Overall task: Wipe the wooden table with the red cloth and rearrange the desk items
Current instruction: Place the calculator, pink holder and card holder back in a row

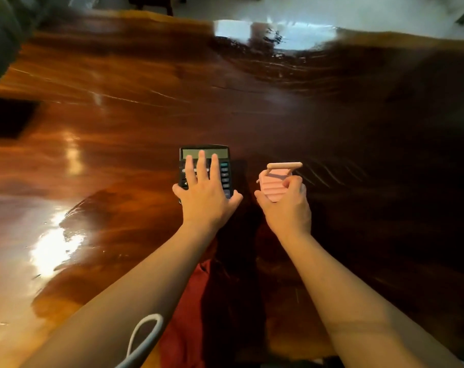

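At the bottom of the frame, between your two forearms, the red cloth lies bunched on the tabletop, its right part lost in shadow. A white loop of cord crosses your left forearm at the lower left. Further up, at the centre of the frame, your left hand lies flat on the black calculator, fingers spread and stretched out over the keys up to the lower edge of the display, thumb against the right side of the casing and the little finger at the left side; it presses on top rather than gripping. Just to the right of it, apart from the calculator, your right hand is curled around a small pink ribbed item, thumb across its front, with a pale flat piece sticking out level at its top; what the item is cannot be told. Beyond the hands the glossy wood runs on bare and blurred, with bright glare at the lower left and at the far edge near the upper middle. A dark shape lies at the left edge of the frame, and pale floor shows past the far edge.
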A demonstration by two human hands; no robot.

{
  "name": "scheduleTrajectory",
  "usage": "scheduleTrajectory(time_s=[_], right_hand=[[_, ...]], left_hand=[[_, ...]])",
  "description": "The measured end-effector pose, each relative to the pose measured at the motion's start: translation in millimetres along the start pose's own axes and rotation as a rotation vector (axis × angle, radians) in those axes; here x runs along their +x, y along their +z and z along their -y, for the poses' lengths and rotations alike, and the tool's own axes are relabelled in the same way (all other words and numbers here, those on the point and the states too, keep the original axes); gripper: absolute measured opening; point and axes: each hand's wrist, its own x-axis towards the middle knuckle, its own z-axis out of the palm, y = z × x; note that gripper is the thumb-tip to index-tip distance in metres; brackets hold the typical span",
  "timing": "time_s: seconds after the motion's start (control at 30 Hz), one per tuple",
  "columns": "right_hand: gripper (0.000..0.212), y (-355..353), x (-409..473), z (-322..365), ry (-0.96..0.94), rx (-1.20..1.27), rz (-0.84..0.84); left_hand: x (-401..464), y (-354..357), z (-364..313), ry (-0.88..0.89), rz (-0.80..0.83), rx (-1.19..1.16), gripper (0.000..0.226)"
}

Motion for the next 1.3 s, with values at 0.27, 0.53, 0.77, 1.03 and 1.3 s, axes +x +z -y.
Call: scheduleTrajectory(time_s=[0.27, 0.53, 0.77, 1.03, 1.3], right_hand=[[0.067, 0.5, 25.7, -22.6, 0.031, 0.026, -0.059], [0.077, 3.8, 29.6, -28.3, -0.004, 0.017, -0.049], [0.079, -5.0, 20.8, -31.4, 0.008, 0.031, -0.032], [0.067, -11.4, -38.4, -12.5, -0.142, -0.017, -0.071], [0.065, 42.7, -110.1, 64.1, -0.417, 0.014, 0.324]], left_hand=[[10.9, 34.9, -44.4, 0.093, 0.023, 0.002, 0.097], [11.6, 52.9, -56.3, 0.103, 0.046, -0.005, 0.091], [7.7, 51.9, -47.5, 0.144, 0.077, -0.022, 0.097], [-9.8, 2.5, 20.1, 0.105, 0.042, -0.093, 0.094], [-75.0, -66.9, 190.2, -0.212, -0.009, -0.064, 0.094]])
